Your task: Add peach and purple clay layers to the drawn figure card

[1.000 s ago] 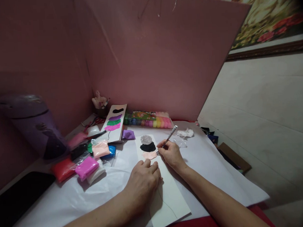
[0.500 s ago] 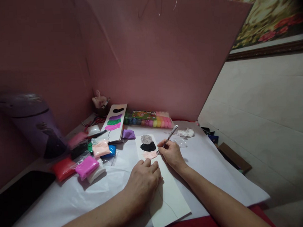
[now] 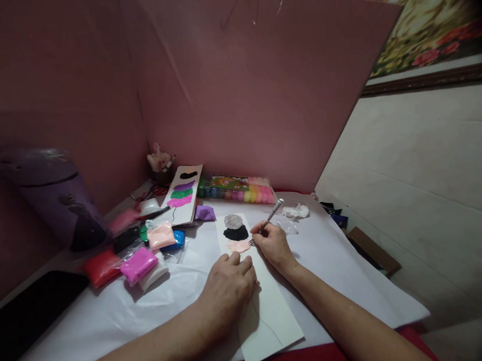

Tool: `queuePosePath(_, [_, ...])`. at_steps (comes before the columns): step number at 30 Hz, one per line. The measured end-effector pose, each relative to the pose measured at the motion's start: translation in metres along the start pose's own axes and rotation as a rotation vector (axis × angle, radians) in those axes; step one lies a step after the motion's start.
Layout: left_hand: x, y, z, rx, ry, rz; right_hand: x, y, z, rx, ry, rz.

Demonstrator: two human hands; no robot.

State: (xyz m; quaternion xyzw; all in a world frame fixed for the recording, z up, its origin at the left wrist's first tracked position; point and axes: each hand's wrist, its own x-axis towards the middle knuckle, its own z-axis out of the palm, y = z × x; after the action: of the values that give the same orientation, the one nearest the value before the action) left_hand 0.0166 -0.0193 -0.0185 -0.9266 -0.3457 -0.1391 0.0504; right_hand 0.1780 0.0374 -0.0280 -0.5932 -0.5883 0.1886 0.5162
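Note:
In my right hand (image 3: 275, 246) a small fork (image 3: 273, 213) is pinched like a pen, its striped handle slanting up. The tines touch the right edge of a peach clay patch (image 3: 238, 246) on a long white card (image 3: 265, 316). Above that patch on the card are a black clay patch (image 3: 235, 233) and a textured grey one (image 3: 233, 221). My left hand (image 3: 229, 286) rests on the card just below the peach clay, its fingers bent and slightly apart, the thumb side hidden. A thin drawn line runs down the card's lower part.
Several clay packets (image 3: 139, 265) lie to the left, near a dark phone-like slab (image 3: 36, 314) and a purple tumbler (image 3: 60, 202). Behind stand a second card with coloured patches (image 3: 180, 193) and a clay box (image 3: 237, 191). Crumpled white material (image 3: 296, 211) lies right of the fork.

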Motion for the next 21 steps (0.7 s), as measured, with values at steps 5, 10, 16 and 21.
queuePosePath(5, [0.0005, -0.0004, -0.0015, -0.009, -0.025, 0.000, -0.0002, 0.0014, 0.0006, 0.004, -0.009, 0.012])
queuePosePath(10, [0.0015, 0.0004, -0.0050, -0.009, -0.055, -0.015, 0.0003, 0.0025, 0.0010, -0.011, -0.013, 0.010])
queuePosePath(16, [0.0007, 0.0009, -0.0034, -0.018, -0.022, -0.013, -0.0001, 0.0021, 0.0009, -0.021, -0.008, -0.001])
queuePosePath(21, [0.0010, 0.0005, -0.0025, -0.006, -0.030, -0.009, -0.0002, 0.0034, 0.0012, -0.014, -0.008, -0.001])
